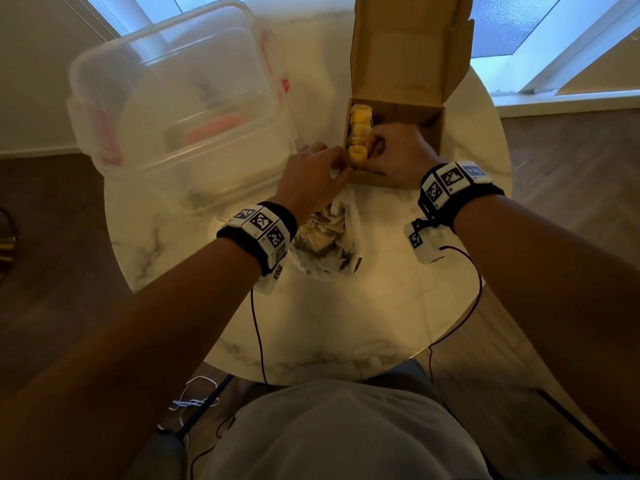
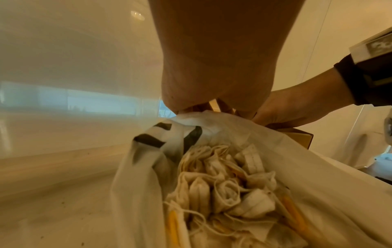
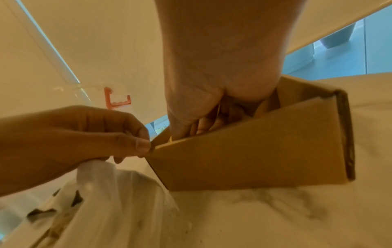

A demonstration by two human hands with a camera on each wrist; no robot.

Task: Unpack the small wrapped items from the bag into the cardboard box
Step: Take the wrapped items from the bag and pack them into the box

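Note:
An open cardboard box (image 1: 434, 133) stands on the marble table, with a row of yellow wrapped items (image 1: 360, 133) along its left inner wall. My left hand (image 1: 341, 166) pinches the box's near left corner (image 3: 157, 147) between thumb and finger. Inside the box, my right hand (image 1: 374, 147) curls its fingers round the nearest yellow wrapped item (image 1: 358, 154); the right wrist view shows only a yellow sliver between those fingers (image 3: 201, 127). The white plastic bag (image 1: 349, 230) lies open just in front of the box, holding several pale and yellow wrapped items (image 2: 224, 193).
A large clear plastic container (image 1: 180, 109) with pink latches (image 3: 116, 99) sits left of the box. The box lid (image 1: 408, 46) stands upright at the back. The round table's edge (image 1: 311, 375) is near my body; sensor cables hang from both wrists.

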